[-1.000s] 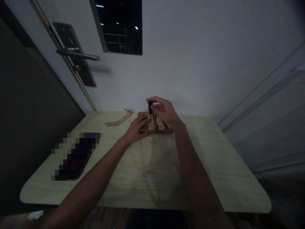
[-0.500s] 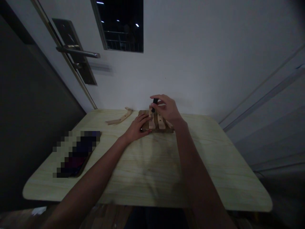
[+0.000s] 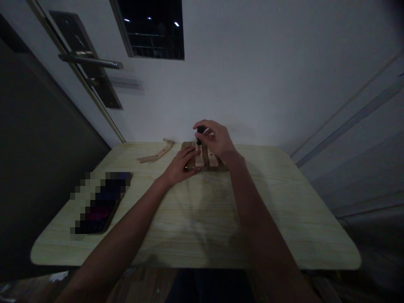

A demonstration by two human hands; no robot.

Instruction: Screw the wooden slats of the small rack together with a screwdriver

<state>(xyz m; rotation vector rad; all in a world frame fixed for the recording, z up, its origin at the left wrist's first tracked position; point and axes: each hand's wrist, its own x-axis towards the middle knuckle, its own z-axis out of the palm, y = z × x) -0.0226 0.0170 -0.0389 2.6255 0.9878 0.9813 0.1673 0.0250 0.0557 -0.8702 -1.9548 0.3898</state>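
Note:
A small slatted wooden piece (image 3: 209, 161) lies at the far side of the pale table (image 3: 195, 219). My left hand (image 3: 180, 166) rests flat on its left end, fingers spread, pressing it down. Above the slats my right hand (image 3: 214, 140) is closed round the black handle of a small screwdriver (image 3: 199, 135), held upright with its tip down on a slat. The tip itself is hidden by my fingers.
A curved wooden strip (image 3: 155, 154) lies at the table's far left. A dark flat object, blurred out (image 3: 100, 203), sits near the left edge. The table stands against a white door with a metal lever handle (image 3: 90, 62) and a dark window (image 3: 150, 27).
Both hands stay on the wooden piece. My right hand has shifted slightly about the screwdriver handle, and the camera has tipped a little.

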